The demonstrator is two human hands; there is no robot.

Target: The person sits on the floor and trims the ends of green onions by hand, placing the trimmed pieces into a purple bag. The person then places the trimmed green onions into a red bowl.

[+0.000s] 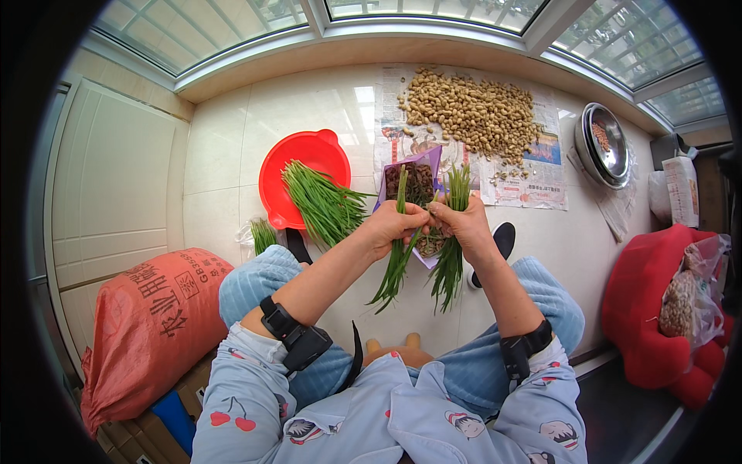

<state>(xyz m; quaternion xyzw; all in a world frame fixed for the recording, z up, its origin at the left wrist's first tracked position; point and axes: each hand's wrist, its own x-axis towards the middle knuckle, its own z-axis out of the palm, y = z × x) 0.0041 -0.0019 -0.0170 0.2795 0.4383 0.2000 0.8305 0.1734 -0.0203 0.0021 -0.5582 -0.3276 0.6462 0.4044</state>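
Both hands are held close together in front of me, over an open purple bag (435,157) on the floor. My left hand (398,225) is closed around a few green garlic chives (393,275), their leaves hanging below it. My right hand (467,226) grips a thicker bunch of chives (449,277) that sticks out above and below the fist. The fingertips of the two hands nearly meet at the stems; the exact pinch is hard to make out. Brownish scraps (421,174) lie inside the bag. To the left, a red basin (272,184) holds a heap of chives (326,205).
Peanuts (471,112) are spread over newspaper (541,193) by the window. Metal bowls (610,147) stand at the far right, a red seat (638,309) nearer. A full orange sack (154,325) leans at the left. More chives (263,234) lie beside the basin.
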